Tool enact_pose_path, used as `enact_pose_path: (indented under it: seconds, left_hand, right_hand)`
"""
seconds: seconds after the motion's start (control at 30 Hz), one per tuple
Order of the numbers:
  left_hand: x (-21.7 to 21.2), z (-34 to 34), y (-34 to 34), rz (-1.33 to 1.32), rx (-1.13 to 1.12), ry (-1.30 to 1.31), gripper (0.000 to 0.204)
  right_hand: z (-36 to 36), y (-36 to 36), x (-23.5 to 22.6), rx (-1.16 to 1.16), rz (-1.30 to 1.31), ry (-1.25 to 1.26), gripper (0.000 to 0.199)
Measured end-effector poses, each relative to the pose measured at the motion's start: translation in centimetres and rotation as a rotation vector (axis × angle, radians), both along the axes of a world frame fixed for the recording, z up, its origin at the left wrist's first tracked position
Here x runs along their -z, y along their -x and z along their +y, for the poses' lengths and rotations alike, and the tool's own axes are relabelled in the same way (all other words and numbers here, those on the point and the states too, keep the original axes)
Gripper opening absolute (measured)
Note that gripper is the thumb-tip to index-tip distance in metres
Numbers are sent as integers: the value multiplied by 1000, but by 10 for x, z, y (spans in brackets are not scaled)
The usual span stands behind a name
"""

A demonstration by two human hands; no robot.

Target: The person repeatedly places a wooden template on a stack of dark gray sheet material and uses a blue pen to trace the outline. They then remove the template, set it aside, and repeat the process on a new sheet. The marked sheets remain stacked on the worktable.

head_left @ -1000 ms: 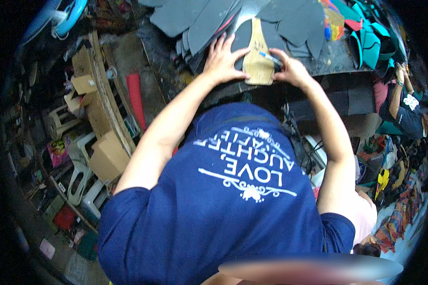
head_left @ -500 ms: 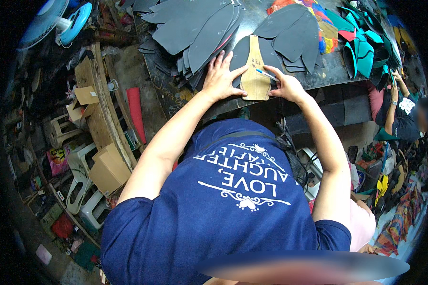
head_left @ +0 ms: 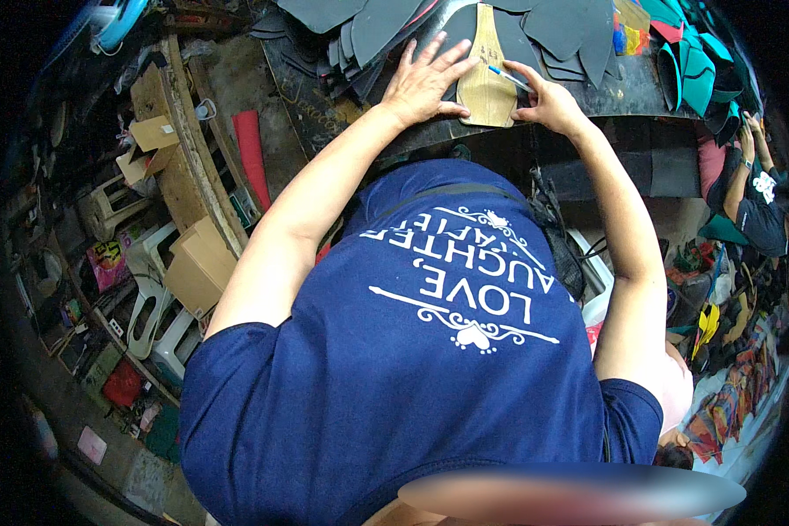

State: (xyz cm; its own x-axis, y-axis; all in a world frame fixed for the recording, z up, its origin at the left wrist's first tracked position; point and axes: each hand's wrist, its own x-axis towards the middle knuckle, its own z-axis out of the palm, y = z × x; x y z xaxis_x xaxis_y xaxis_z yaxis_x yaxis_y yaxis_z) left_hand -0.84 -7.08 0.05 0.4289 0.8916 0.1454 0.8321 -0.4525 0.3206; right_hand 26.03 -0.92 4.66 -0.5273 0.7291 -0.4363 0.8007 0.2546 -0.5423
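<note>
A tan wooden template point(head_left: 488, 95), narrow at its far end and wide at its near end, lies over dark grey sheet material near the table's front edge. My left hand point(head_left: 419, 86) is spread at its left side, fingertips at the template's edge and thumb by its near left corner. On the other side, my right hand point(head_left: 554, 103) pinches a pen point(head_left: 510, 80) with a blue end, which slants over the template's right edge. The right thumb rests by the template's near right side.
Stacked dark grey cut pieces point(head_left: 373, 39) lie to the left, more cut pieces point(head_left: 572, 37) to the right. Teal pieces point(head_left: 697, 66) are heaped at the table's right end, near a co-worker point(head_left: 758, 197). A red roll point(head_left: 249, 158) and a cardboard box point(head_left: 200, 267) are at left.
The view has shifted, so the table sits higher in the picture. My left fingers are spread wider beside the template. The right hand keeps the pen at the template's right edge.
</note>
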Motion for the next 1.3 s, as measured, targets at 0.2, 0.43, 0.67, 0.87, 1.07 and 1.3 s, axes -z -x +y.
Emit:
enact_pose_path:
  seconds: [0.2, 0.43, 0.67, 0.87, 1.07, 1.3]
  left_hand:
    - [5, 5, 2, 7, 71, 32, 89]
    - [5, 5, -3, 55, 72, 14, 74]
    - [3, 2, -3, 101, 83, -40, 67]
    - [0, 1, -4, 78, 76, -49, 74]
    - [-6, -2, -10, 96, 41, 24, 82]
    - [-13, 0, -17, 94, 34, 124, 84]
  right_hand:
    - [0, -1, 2, -9, 12, -31, 95]
    - [11, -15, -5, 215, 207, 73, 29]
    - [-18, -25, -23, 428, 426, 87, 29]
    - [-47, -15, -15, 319, 513, 260, 11]
    - [-61, -12, -3, 204, 463, 128, 9]
    - [-46, -9, -11, -10, 277, -46, 13]
